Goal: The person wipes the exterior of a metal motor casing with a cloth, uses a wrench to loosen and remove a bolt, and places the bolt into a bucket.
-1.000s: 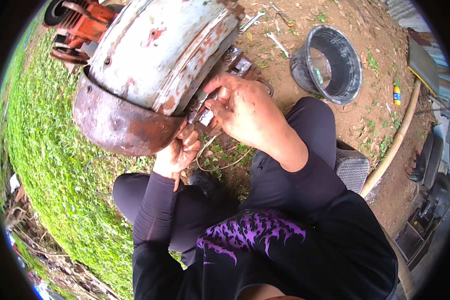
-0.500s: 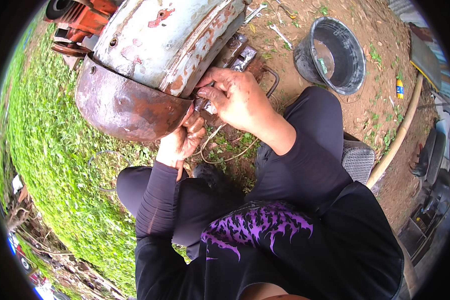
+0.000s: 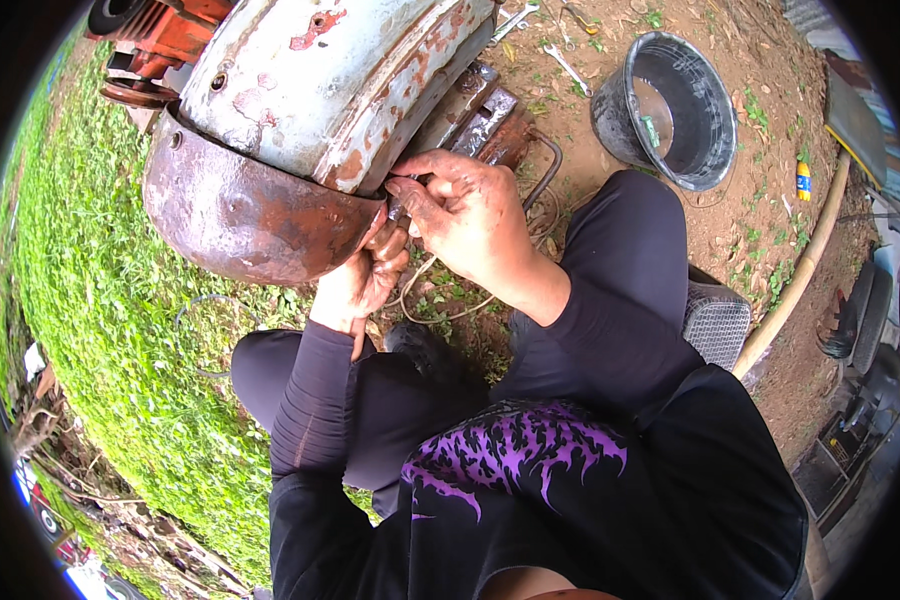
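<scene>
**Both hands at the rusty underside of an old machine**

While crouched over bare dirt and grass, seen from above in the head view. Upper centre of the frame: a large old machine housing (image 3: pixel 320 90), pale paint flaking to rust, with a brown rusted round end cap (image 3: pixel 240 215) at its lower left. Just right of that cap, at frame centre, the right hand (image 3: pixel 475 215), grimy, fingers curled and pinched together against the housing's lower edge; whether anything small sits between the fingertips cannot be told. Directly below it and touching the cap's rim, the left hand (image 3: pixel 365 280), fingers bent and closed up under the machine, its grip hidden by the right hand and the cap. Hands close together, nearly touching. Beneath them, a thin loop of wire (image 3: pixel 440 300) lying over the weeds. Dark long sleeves and dark trousers filling the lower centre, purple pattern on the shirt.

Further out: a black bucket (image 3: pixel 695 150) at upper right on the dirt, well apart from the hands; wrenches (image 3: pixel 570 65) scattered along the top edge beside the machine; a small yellow bottle (image 3: pixel 802 182) near the right rim; a long pale pole (image 3: pixel 795 270) slanting down the right side; green ground cover (image 3: pixel 100 330) across the left.
</scene>
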Available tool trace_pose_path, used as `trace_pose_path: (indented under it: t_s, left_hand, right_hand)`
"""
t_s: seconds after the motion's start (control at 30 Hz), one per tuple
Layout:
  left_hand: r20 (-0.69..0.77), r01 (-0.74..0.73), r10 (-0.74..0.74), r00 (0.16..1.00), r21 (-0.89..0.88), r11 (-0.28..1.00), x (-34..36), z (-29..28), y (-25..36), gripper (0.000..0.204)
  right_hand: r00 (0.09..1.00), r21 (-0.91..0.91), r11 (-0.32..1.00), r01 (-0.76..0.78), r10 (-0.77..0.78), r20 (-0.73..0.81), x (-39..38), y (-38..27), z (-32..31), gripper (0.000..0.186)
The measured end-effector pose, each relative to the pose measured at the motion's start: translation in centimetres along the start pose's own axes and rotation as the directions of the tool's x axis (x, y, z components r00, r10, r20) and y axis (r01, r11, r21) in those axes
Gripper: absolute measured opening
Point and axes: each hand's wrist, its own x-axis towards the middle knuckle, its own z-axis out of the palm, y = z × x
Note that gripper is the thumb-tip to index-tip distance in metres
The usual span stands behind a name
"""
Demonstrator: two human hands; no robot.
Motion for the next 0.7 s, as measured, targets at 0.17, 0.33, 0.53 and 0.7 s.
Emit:
trace_pose_path:
  t_s: [0.17, 0.33, 0.53, 0.7]
  left_hand:
    - [0.015, -0.015, 0.015, 1.0, 0.032, 0.999, 0.2, -0.2, 0.0, 0.015]
    - [0.011, -0.063, 0.062, 0.998, 0.024, 0.998, 0.3, -0.3, -0.3, 0.008]
    - [0.052, -0.028, 0.028, 0.998, 0.001, 1.0, 0.4, -0.8, -0.2, 0.008]
    - [0.016, -0.047, 0.046, 0.999, 0.05, 0.998, 0.2, -0.3, -0.2, 0.011]
  right_hand:
    - [0.993, 0.025, 0.998, -0.053, 0.055, -0.105, 0.1, 0.4, 1.2, 0.011]
    - [0.992, 0.125, 0.986, -0.114, 0.119, -0.038, -0.5, 1.6, 0.9, 0.015]
    - [0.996, 0.14, 0.988, -0.067, 0.074, -0.045, 0.3, 1.4, 0.4, 0.009]
    - [0.992, -0.018, 0.997, -0.076, 0.074, -0.103, -0.4, 0.5, 1.4, 0.015]
